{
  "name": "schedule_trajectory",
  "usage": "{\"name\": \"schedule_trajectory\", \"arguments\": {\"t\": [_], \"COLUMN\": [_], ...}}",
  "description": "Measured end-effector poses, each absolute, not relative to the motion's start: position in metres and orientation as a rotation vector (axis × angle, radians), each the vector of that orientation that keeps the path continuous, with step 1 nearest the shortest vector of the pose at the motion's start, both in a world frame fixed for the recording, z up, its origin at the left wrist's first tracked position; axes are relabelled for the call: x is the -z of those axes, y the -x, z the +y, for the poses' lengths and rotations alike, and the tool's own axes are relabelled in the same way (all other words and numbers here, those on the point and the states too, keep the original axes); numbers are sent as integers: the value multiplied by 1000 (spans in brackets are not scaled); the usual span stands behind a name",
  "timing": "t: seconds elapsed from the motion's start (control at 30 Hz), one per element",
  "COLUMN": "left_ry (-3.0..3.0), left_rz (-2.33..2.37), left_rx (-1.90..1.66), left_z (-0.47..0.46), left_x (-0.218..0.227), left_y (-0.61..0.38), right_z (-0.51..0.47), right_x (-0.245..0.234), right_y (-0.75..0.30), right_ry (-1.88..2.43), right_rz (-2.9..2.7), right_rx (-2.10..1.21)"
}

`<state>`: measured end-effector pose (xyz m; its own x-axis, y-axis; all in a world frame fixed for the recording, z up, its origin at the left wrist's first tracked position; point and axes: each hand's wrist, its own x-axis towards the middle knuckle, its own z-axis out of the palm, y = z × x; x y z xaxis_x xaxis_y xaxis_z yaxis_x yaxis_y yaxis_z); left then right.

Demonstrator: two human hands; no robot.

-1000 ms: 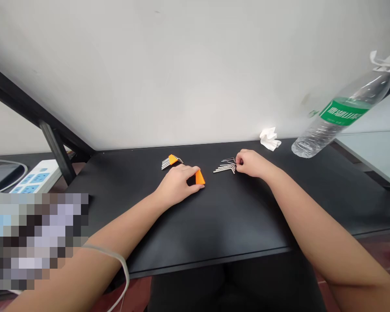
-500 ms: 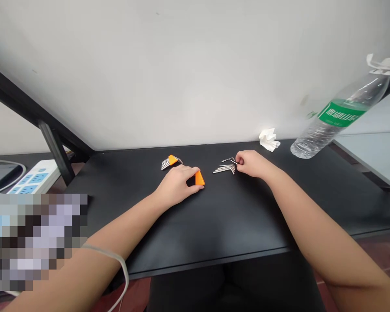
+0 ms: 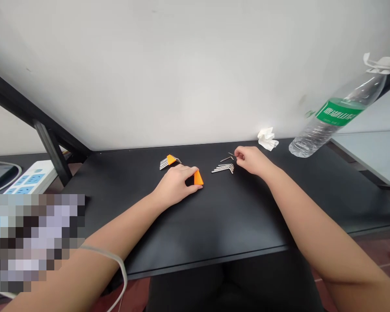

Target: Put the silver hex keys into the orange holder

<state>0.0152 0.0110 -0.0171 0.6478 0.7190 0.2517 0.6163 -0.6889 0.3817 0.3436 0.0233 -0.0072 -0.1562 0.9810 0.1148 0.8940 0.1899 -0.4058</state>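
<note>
My left hand (image 3: 175, 184) grips an orange hex key holder (image 3: 198, 177) between thumb and fingers, down at the tabletop. With its fingertips pinched, my right hand (image 3: 248, 159) holds a thin hex key (image 3: 232, 154) just above the table. Several silver L-shaped hex keys (image 3: 223, 168) lie side by side below and left of that hand, and one smaller key (image 3: 226, 159) lies apart from them. Behind my left hand rests a second orange holder (image 3: 171, 160) with several hex keys in it.
A clear plastic bottle (image 3: 338, 115) with a green label stands at the back right, near a crumpled white tissue (image 3: 268, 139). White power strips (image 3: 29, 180) are at the left. A pale cable (image 3: 120, 262) crosses my left forearm. A wall rises behind the black table (image 3: 214, 225).
My right hand has lifted the thin hex key slightly up and away from the other keys. My left hand keeps its grip on the orange holder. The view has shifted a little.
</note>
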Motion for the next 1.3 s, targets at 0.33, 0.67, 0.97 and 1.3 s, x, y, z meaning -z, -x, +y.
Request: {"name": "schedule_trajectory", "arguments": {"t": [0.33, 0.67, 0.97, 1.3], "left_ry": [-2592, -2578, -2582, -2575], "left_rz": [1085, 1083, 1052, 1061], "left_rx": [-571, -551, -572, -573], "left_z": [10, 10, 11, 11], "left_x": [16, 16, 17, 16], "left_y": [-14, -14, -14, -15], "right_z": [33, 21, 28, 32], "right_x": [26, 14, 15, 26], "right_y": [-344, -344, -352, -338], "right_ry": [1589, 1592, 1705, 1643], "right_rz": [-2260, -2256, -2154, -2212], "right_rx": [-376, -484, -432, -384]}}
